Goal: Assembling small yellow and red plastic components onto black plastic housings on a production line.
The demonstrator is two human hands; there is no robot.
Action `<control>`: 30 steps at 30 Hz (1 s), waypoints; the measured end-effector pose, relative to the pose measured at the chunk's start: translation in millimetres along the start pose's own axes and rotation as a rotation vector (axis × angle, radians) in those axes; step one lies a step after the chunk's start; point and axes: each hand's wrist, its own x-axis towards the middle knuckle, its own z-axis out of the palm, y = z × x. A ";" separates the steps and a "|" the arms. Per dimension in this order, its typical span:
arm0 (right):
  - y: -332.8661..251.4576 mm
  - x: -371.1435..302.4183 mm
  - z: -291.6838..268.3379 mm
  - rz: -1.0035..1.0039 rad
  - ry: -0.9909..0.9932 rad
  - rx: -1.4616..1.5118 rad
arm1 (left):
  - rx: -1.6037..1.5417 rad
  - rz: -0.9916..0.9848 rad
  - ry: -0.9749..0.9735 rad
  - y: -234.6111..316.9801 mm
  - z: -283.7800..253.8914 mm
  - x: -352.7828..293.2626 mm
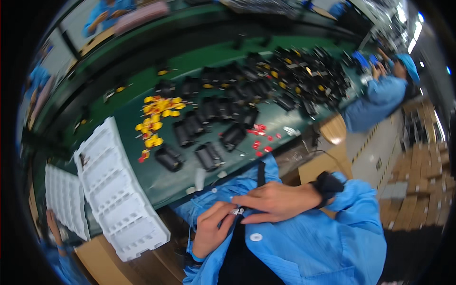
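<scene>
Close in front of my body, both hands meet over the front of my blue coat [304, 242]. My left hand [211, 229] is closed, thumb and fingers pinching a small silvery piece [237, 210] whose kind I cannot make out. From the other side my right hand [275, 202] reaches across, its thumb and index finger closed around the same spot. Black cloth [244, 256] shows beneath the fingers. Beyond the hands, the nearest things on the green bench [185, 178] are a black curved housing [209, 156] and another black housing [169, 157].
Yellow parts [154, 116] lie left of many black housings, piled toward the far right [313, 76]. Small red pieces [259, 135] are scattered nearer. A white moulded tray [118, 190] leans at the left. Co-workers sit right [380, 97] and across. Cardboard boxes [413, 175] are stacked right.
</scene>
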 end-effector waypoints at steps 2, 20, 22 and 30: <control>9.8 -20.1 33.6 0.060 0.180 -0.051 | 0.073 0.041 -0.106 -9.5 18.4 14.0; 145.4 -206.8 7.5 0.864 1.586 -0.554 | 0.141 -0.400 -0.222 -39.4 67.2 35.2; 216.8 -241.0 76.6 1.182 1.119 -0.546 | 0.185 -0.402 -0.309 -42.1 70.3 39.7; 246.7 -249.0 403.0 1.688 0.945 0.222 | 0.293 -0.624 -0.203 -111.6 91.7 55.4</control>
